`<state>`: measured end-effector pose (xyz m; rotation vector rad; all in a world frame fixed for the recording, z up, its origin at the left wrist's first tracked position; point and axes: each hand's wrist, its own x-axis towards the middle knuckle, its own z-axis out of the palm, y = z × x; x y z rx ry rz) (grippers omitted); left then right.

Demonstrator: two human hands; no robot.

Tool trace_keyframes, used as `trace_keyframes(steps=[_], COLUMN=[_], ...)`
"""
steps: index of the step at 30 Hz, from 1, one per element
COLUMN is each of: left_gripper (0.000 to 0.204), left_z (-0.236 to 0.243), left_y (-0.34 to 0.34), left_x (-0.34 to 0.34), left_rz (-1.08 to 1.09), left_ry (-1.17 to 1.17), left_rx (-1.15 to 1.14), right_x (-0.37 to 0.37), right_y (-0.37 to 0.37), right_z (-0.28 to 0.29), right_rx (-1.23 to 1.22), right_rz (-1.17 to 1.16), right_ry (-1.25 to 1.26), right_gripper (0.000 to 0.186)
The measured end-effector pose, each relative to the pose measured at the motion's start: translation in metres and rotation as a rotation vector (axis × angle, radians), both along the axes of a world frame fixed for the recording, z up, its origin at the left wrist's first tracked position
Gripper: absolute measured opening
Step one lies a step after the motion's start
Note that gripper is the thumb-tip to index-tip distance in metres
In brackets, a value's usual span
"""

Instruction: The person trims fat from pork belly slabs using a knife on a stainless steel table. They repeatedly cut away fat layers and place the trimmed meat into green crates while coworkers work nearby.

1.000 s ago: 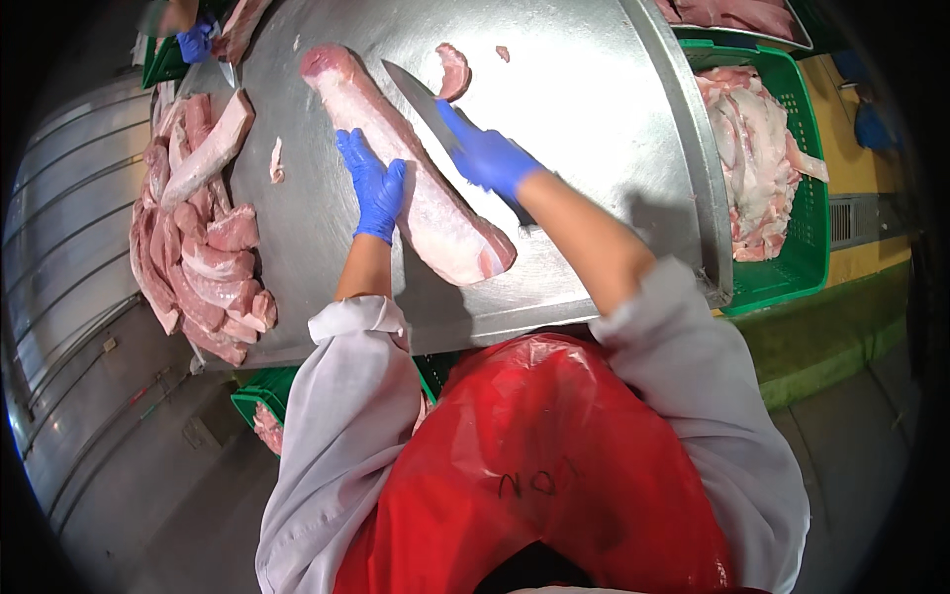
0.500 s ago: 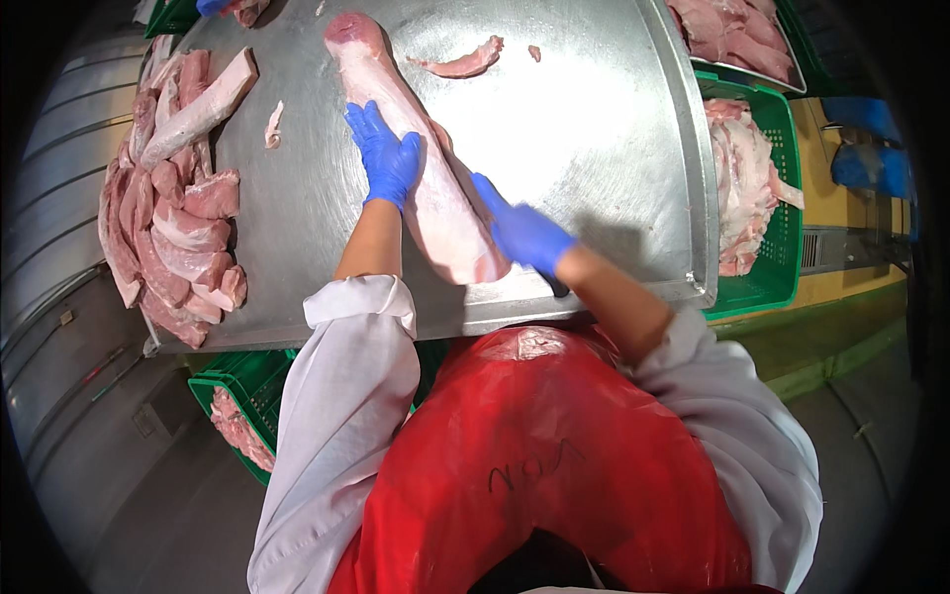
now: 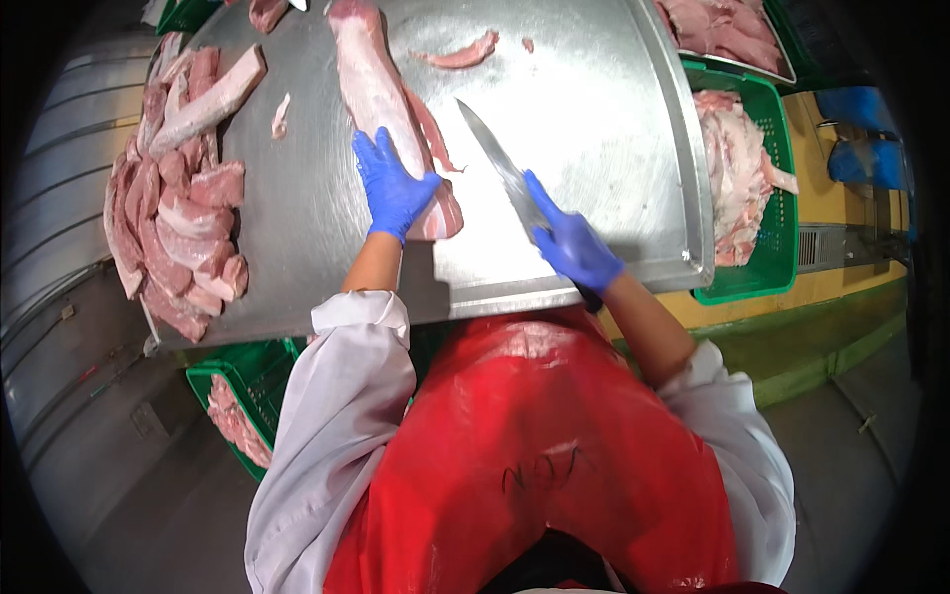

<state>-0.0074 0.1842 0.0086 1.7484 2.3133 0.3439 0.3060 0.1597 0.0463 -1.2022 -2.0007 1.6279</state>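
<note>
A long pale pink piece of meat (image 3: 371, 84) lies lengthwise on the metal table (image 3: 307, 188). My left hand (image 3: 392, 188), in a blue glove, rests on its near part with the fingers spread. Along the meat's right side hangs a thin darker strip (image 3: 426, 129), its near end reaching onto the metal. To the right of the meat, my gloved right hand (image 3: 576, 243) is closed round a knife, its forefinger stretched along the tool. The knife's blade (image 3: 490, 147) points away and to the left, apart from the meat. Its handle is mostly hidden by the hand.
Cut meat strips (image 3: 183, 213) are heaped at the table's left edge. Small scraps lie near the meat, among them a curved trimming (image 3: 463, 51). A green crate (image 3: 777, 198) of pale trimmings stands at the right, another green crate (image 3: 242, 386) below left. A raised rim edges the table.
My right hand has drawn the knife away to the right, so its blade now shows. The meat has shifted away from me, and a strip now hangs from its right side.
</note>
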Motion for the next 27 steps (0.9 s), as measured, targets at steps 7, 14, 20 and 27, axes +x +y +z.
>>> trace_keyframes(steps=[7,14,20,27], left_gripper=[0.096,0.083,0.081,0.076], left_z=[-0.028,-0.027,-0.025,-0.021], left_y=[-0.035,-0.038,-0.040,-0.037], left_x=[-0.028,-0.008,-0.005,-0.007], left_rz=[0.027,0.021,-0.013,0.011], left_ry=[-0.122,-0.147,-0.140,-0.156], left_rx=[0.241,0.283,0.317,0.322], right_x=[-0.060,-0.085,-0.099,-0.133], right_y=[-0.043,-0.033,-0.013,0.016], right_z=[0.008,-0.010,-0.019,0.002], right_rx=[-0.398,-0.387,-0.245,-0.291], right_rz=[0.062,-0.098,-0.055,-0.028], right_ry=[-0.048,0.038,-0.100,-0.241], right_gripper=[0.078,0.079,0.078,0.079])
